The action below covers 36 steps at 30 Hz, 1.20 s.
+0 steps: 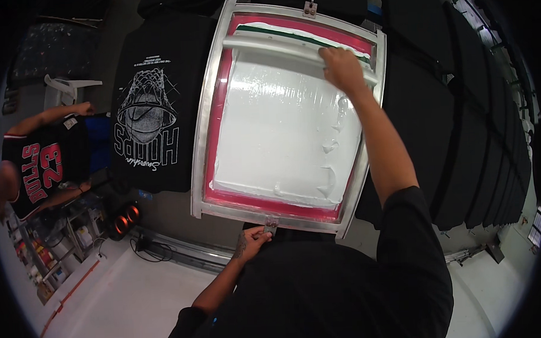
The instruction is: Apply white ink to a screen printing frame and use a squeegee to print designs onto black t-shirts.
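Before me lies a screen printing frame (205, 135) with pale metal sides and red borders inside. Thick white ink (281, 127) coats most of its mesh, with ridges and blobs along the right side. My right hand (343, 70) is closed over the right part of a long squeegee (266, 45) that spans the far end of the screen. A green strip, perhaps its blade, shows along the squeegee's far side. My left hand (254, 241) pinches a small metal bracket (272, 226) at the middle of the frame's near edge.
Left of the frame, a black shirt (146, 114) with a white basketball print lies on a platen. Several black-covered platens (424, 134) fan out to the right. Another person (41, 165) stands at far left, near a glowing orange heater (126, 220) and a white chair (71, 86).
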Tool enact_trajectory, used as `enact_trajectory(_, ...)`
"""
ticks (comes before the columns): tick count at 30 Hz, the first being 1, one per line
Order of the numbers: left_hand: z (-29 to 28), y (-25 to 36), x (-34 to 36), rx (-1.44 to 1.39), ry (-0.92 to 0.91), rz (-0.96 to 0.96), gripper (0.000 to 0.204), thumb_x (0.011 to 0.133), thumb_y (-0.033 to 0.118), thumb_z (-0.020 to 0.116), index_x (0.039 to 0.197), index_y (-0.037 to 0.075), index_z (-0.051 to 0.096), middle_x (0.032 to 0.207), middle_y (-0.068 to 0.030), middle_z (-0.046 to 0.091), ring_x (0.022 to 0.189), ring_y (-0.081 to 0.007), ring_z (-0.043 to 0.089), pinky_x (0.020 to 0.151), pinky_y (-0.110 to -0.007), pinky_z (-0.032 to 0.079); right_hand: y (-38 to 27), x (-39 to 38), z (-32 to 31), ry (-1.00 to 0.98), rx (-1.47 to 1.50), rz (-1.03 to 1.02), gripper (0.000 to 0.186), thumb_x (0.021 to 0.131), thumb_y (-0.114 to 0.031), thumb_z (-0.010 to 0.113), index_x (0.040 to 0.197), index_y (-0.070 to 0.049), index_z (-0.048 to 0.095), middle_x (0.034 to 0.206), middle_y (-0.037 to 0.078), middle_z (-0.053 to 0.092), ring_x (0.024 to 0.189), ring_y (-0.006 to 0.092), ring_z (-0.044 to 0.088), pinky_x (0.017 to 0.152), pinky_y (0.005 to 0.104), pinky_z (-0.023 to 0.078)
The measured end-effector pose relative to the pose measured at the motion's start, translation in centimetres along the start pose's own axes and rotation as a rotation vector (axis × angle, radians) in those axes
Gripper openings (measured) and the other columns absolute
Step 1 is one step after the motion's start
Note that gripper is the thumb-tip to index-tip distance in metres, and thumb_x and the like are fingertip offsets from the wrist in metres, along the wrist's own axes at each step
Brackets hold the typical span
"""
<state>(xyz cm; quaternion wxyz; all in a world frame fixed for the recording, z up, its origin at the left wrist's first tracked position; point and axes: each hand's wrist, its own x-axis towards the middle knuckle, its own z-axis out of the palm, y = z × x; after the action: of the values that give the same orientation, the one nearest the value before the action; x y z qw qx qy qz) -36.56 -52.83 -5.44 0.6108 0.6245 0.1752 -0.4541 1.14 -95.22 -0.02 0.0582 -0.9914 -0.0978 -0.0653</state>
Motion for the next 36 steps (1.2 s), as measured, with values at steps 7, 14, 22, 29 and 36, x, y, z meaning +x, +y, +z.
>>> enact_trajectory(7, -1.3, -1.2, 0.8, 0.1, -0.121, 0.06, 0.026, 0.096, 0.014, 0.073, 0.119, 0.002, 0.069, 0.08, 0.0069, 0.061, 0.076, -0.0028, 0.053, 0.071, -0.022, 0.045, -6.7, -7.6, -3.7, -0.002, 0.082, 0.041, 0.037, 0.074, -0.006, 0.073, 0.11, -0.007, 0.067, 0.095, 0.01, 0.073, 0.089, 0.0266, 0.069, 0.099, 0.0435, 0.044)
enact_trajectory(14, -2.1, 1.7, 1.8, 0.393, -0.123, 0.178, 0.031, 0.092, 0.029, 0.076, 0.109, 0.004, 0.074, 0.081, -0.0071, 0.072, 0.073, -0.0119, 0.063, 0.071, -0.03, 0.053, -15.5, -18.8, -10.1, -0.306, 0.294, 0.033, 0.04, 0.076, -0.006, 0.072, 0.115, -0.01, 0.069, 0.093, 0.01, 0.073, 0.089, 0.0271, 0.068, 0.098, 0.0422, 0.044)
enact_trajectory(22, -3.8, 8.1, -2.6, 0.845, 0.268, 0.788, 0.047, 0.08, 0.047, 0.084, 0.104, 0.007, 0.074, 0.101, -0.0094, 0.069, 0.095, -0.0257, 0.065, 0.084, -0.039, 0.055, -23.5, -27.2, -8.3, -0.352, 0.374, 0.06, 0.038, 0.071, -0.004, 0.073, 0.109, -0.011, 0.069, 0.092, 0.006, 0.072, 0.087, 0.0238, 0.066, 0.09, 0.0397, 0.044)
enact_trajectory(29, -8.7, 17.0, -0.6, 1.605, 0.601, 1.075, 0.06, 0.063, 0.043, 0.093, 0.109, 0.01, 0.071, 0.116, -0.0098, 0.062, 0.116, -0.027, 0.058, 0.106, -0.051, 0.04, -23.8, -28.4, -7.4, -0.364, 0.329, 0.092, 0.041, 0.071, -0.005, 0.075, 0.111, -0.009, 0.068, 0.095, 0.008, 0.072, 0.09, 0.0256, 0.067, 0.091, 0.0408, 0.045)
enact_trajectory(36, -12.2, 15.1, 2.1, 1.725, 0.22, 0.728, 0.037, 0.075, 0.032, 0.082, 0.102, 0.01, 0.07, 0.094, -0.0106, 0.067, 0.092, -0.0308, 0.067, 0.089, -0.046, 0.053, -19.3, -36.2, -6.4, -0.162, 0.201, 0.366, 0.037, 0.067, -0.002, 0.076, 0.103, -0.008, 0.07, 0.095, 0.008, 0.071, 0.093, 0.0286, 0.066, 0.088, 0.0423, 0.046)
